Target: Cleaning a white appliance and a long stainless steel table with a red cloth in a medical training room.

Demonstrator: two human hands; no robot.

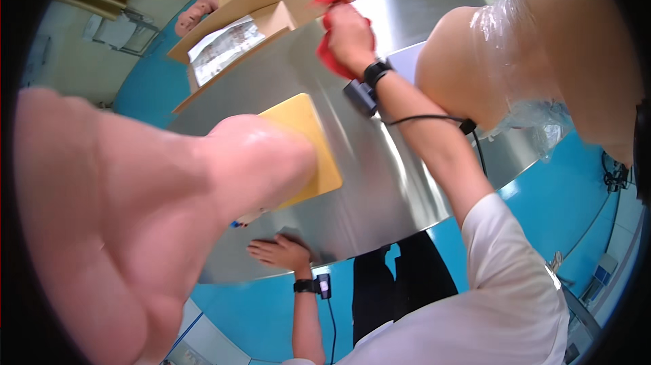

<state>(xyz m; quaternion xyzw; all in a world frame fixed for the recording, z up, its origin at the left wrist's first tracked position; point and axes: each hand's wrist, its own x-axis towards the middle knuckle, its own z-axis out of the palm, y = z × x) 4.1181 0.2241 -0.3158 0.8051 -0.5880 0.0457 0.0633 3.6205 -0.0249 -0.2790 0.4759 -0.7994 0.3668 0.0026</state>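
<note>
My right hand (351, 31) is closed on a red cloth (330, 57) near the far edge of the stainless steel table (366, 161). Flat on the near edge rests my left hand (280, 253), empty, its fingers somewhat apart. Each wrist bears a black strap with a small dark device and a cable. A pink mannequin torso (142, 202) fills the left; its head end lies over a yellow board (305, 156). To the right stands a beige mannequin (468, 59) partly wrapped in clear plastic film (496, 34), over a pale board (407, 62).
Opened cardboard boxes (279, 14) line the far side, one with a silvery sheet (224, 49) in it. Another pink mannequin (196, 16) lies behind them. Crumpled clear plastic (546, 126) hangs by the table's right edge. The floor (554, 202) is blue.
</note>
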